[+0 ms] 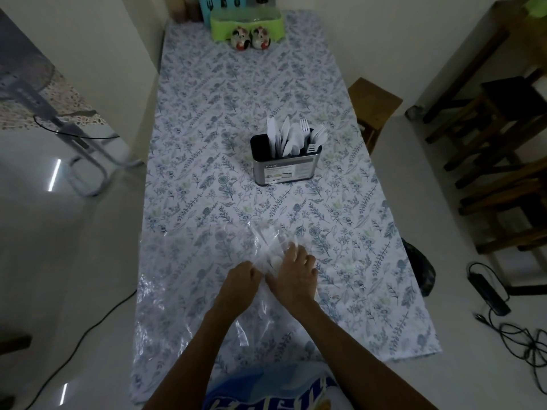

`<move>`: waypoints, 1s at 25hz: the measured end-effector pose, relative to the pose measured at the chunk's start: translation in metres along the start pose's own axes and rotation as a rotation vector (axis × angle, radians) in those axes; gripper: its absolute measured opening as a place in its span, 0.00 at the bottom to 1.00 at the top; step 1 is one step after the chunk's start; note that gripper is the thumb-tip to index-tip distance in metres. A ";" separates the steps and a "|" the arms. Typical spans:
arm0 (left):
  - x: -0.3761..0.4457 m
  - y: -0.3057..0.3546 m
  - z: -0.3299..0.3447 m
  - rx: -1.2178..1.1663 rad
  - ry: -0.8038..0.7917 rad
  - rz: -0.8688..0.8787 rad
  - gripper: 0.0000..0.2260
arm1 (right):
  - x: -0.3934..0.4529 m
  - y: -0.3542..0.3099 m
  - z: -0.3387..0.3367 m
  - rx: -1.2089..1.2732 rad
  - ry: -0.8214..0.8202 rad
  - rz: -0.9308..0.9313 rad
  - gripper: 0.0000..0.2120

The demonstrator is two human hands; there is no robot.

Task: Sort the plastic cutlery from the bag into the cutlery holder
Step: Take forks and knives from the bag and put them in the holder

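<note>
Near tabletop edge: my left hand [243, 276] pinches the bag [268, 238] mouth steady so right hand [293, 272] fingers, spread, reach inside; holder [285, 168] mid-tabletop.

One cutlery holder [284, 161]. One clear plastic bag [268, 241]. Two hands: left hand [241, 279], right hand [293, 273]. Two small figurines [251, 38]. One green tray [247, 23].

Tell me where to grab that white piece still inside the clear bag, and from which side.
Probably by the rounded white end showing through the clear bag, between the left hand and right hand. Come from the near side, where the hands hold the film and the opening seems to be. The film blurs the rest, so its handle direction is unclear.
</note>
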State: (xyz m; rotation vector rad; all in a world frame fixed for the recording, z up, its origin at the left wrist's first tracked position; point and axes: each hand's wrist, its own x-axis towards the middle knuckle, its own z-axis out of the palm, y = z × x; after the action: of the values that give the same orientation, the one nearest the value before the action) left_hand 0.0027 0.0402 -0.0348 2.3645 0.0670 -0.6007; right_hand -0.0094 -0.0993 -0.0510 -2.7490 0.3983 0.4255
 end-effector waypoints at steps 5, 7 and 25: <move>0.003 -0.004 0.000 -0.006 -0.024 -0.007 0.12 | 0.002 -0.003 0.002 -0.035 0.003 0.030 0.53; 0.003 -0.006 0.001 -0.012 -0.022 -0.006 0.12 | 0.003 -0.004 0.004 -0.074 0.020 0.027 0.51; 0.001 -0.026 0.037 -0.168 0.096 0.084 0.27 | 0.024 0.048 -0.020 -0.024 -0.106 -0.043 0.36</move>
State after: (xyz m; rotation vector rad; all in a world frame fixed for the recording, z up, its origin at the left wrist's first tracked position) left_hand -0.0170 0.0366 -0.0759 2.2200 0.0590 -0.4238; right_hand 0.0019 -0.1551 -0.0537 -2.7374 0.3088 0.5652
